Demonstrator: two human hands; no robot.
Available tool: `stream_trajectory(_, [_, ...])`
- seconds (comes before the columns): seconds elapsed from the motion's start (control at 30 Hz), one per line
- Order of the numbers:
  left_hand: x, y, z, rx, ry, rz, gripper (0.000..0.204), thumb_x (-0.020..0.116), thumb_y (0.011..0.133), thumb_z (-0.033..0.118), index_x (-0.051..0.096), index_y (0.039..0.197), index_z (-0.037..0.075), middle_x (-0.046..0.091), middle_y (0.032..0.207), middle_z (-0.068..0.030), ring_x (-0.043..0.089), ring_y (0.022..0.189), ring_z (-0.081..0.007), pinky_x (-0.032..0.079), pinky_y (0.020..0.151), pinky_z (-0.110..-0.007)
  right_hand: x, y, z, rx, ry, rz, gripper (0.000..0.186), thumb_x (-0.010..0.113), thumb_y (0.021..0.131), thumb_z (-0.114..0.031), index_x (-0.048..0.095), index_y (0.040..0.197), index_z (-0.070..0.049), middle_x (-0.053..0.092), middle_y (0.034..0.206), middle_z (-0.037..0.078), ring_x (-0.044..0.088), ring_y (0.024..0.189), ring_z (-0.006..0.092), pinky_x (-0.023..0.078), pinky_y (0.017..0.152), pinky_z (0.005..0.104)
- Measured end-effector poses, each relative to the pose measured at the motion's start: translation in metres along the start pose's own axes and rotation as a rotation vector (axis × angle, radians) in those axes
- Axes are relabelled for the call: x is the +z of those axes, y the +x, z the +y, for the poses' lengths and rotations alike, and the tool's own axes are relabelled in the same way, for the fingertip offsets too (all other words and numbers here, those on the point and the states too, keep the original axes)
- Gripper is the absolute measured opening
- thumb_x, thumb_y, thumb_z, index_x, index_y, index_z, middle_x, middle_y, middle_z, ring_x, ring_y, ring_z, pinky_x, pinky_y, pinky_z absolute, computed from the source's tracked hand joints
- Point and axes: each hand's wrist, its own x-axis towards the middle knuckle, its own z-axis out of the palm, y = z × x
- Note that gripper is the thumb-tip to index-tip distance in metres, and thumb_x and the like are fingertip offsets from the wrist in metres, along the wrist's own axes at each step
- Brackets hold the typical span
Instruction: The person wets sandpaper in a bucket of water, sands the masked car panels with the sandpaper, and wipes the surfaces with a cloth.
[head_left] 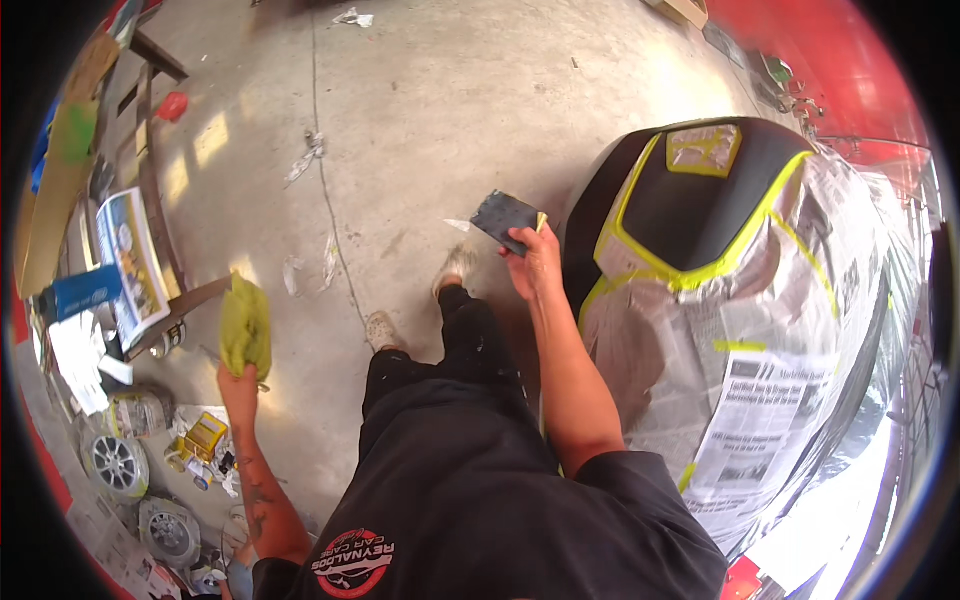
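On the left, my left hand [238,388] is closed on a bunched yellow-green cloth [246,325], which stands up from the fingers. The cloth is close to the cluttered bench on that side. My right hand [535,262] grips a dark grey, flat rectangular pad [505,218] by one end, thumb on top; it looks like a sanding pad, with a pale yellowish edge by the fingers. This hand is held above the floor, just left of a car body part with a matte black panel [675,215]. Yellow-green masking tape [708,276] borders the panel.
Masking paper [660,350] and newspaper [765,415] cover the rest of the car. At left, a bench holds a blue box [85,293] and a printed sheet [135,265]. Wheels [120,463] and a yellow can [205,432] sit below. Paper scraps [305,158] litter the concrete floor [440,100].
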Motion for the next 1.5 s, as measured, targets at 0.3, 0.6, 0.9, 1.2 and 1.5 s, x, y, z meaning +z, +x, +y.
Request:
stream_trajectory(0.3, [0.216, 0.108, 0.137, -0.448, -1.158, -0.050, 0.049, 0.041, 0.099, 0.026, 0.041, 0.141, 0.001, 0.053, 0.138, -0.0132, 0.053, 0.126, -0.0291, 0.041, 0.108, -0.045, 0.088, 0.242, -0.096, 0.257, 0.301, -0.251, 0.038, 0.040, 0.092, -0.009, 0.045, 0.127, 0.004, 0.050, 0.128, 0.021, 0.053, 0.118, 0.0409, 0.046, 0.097, 0.0664])
stream_trajectory(0.6, [0.409, 0.263, 0.160, -0.660, -0.805, -0.191, 0.040, 0.052, 0.097, 0.020, 0.052, 0.131, -0.001, 0.061, 0.126, -0.0110, 0.060, 0.115, -0.0248, 0.044, 0.099, -0.034, 0.125, 0.426, -0.238, 0.207, -0.094, -0.474, 0.055, 0.054, 0.098, -0.040, 0.044, 0.139, -0.004, 0.055, 0.134, 0.016, 0.056, 0.122, 0.0299, 0.033, 0.112, 0.0545])
stream_trajectory(0.9, [0.473, 0.293, 0.176, -0.267, -0.117, -0.317, 0.031, 0.055, 0.093, 0.012, 0.058, 0.120, -0.003, 0.070, 0.103, -0.0180, 0.068, 0.096, -0.0264, 0.050, 0.084, -0.034, -0.150, 0.557, -0.211, 0.115, -1.804, -0.229, 0.050, 0.046, 0.102, -0.038, 0.050, 0.135, -0.001, 0.065, 0.120, 0.016, 0.063, 0.108, 0.0315, 0.051, 0.090, 0.0357])
stream_trajectory(1.2, [0.464, 0.296, 0.173, -0.247, -0.081, -0.324, 0.029, 0.056, 0.091, 0.008, 0.059, 0.117, -0.005, 0.070, 0.100, -0.0179, 0.069, 0.094, -0.0273, 0.051, 0.082, -0.034, -0.206, 0.277, -0.016, 0.604, -2.383, -1.201, 0.079, 0.054, 0.088, -0.057, 0.041, 0.144, -0.003, 0.039, 0.151, 0.014, 0.026, 0.144, 0.0314, 0.010, 0.117, 0.0594])
stream_trajectory(1.5, [0.471, 0.296, 0.176, -0.321, -0.058, -0.354, 0.031, 0.057, 0.091, 0.008, 0.058, 0.118, -0.005, 0.070, 0.102, -0.0182, 0.069, 0.096, -0.0272, 0.051, 0.082, -0.033, -0.257, 0.446, -0.126, 0.326, -2.781, -0.630, 0.072, 0.053, 0.089, -0.056, 0.048, 0.138, -0.003, 0.042, 0.148, 0.016, 0.035, 0.138, 0.0315, 0.020, 0.112, 0.0606])
